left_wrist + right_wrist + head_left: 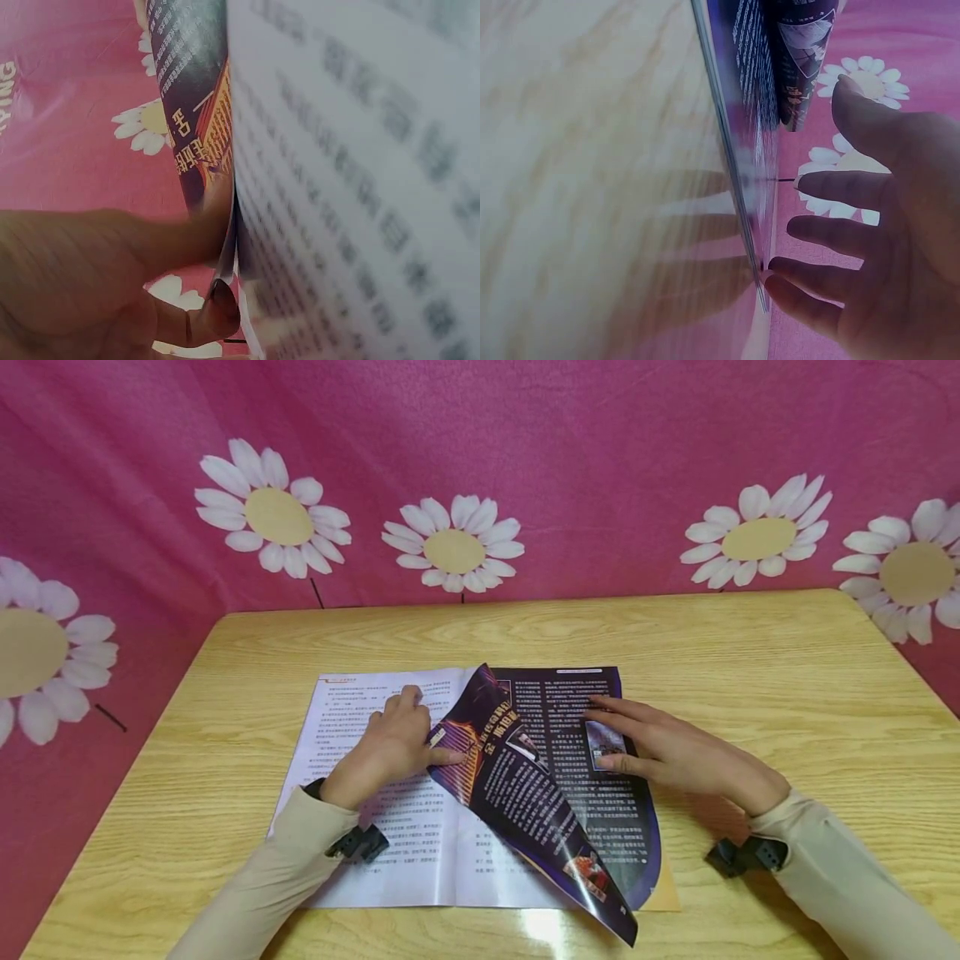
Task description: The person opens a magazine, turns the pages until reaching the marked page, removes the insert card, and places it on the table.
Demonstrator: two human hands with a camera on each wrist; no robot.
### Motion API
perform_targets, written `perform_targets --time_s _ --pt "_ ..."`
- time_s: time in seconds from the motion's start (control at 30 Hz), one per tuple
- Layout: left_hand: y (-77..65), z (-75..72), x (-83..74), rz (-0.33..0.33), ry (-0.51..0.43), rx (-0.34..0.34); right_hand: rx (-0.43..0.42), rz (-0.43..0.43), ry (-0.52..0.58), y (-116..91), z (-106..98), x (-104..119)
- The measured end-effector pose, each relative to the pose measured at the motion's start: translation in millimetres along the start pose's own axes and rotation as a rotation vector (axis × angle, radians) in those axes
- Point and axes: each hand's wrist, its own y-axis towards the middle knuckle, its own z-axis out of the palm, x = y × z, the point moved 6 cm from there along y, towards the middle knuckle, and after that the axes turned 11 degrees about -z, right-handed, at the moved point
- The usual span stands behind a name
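Observation:
An open magazine [345,743] lies on the table, with white text pages on the left and a dark page on the right. One dark glossy page [536,802] is lifted and curls over toward the left, its lower corner sticking out past the magazine's bottom edge. My left hand [390,739] pinches this page near the spine, thumb [187,232] on its dark printed side. Over the right-hand dark page [600,827] my right hand [682,756] is spread with fairly straight fingers. In the right wrist view those fingers [836,236] reach the magazine's edge and hold nothing.
The magazine rests on a light wood-grain table [750,668]. Behind the table hangs a pink cloth [585,460] with large white daisies. Each wrist wears a small black camera [358,843].

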Motion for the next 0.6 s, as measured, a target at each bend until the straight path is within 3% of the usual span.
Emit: perform_targets --time_s 0.13,0.33,0.6 --pt "0.4 -5.1 6.9 0.011 -0.029 -0.045 -0.005 -0.004 0.003 1 -1 0" --pt "3.1 -13.7 36.8 0.000 -0.089 -0.114 -0.010 0.011 -0.018 6 -4 -4" --pt "23.5 -21.2 68.3 -0.062 -0.073 -0.143 0.028 0.087 -0.053 17 -6 -19"
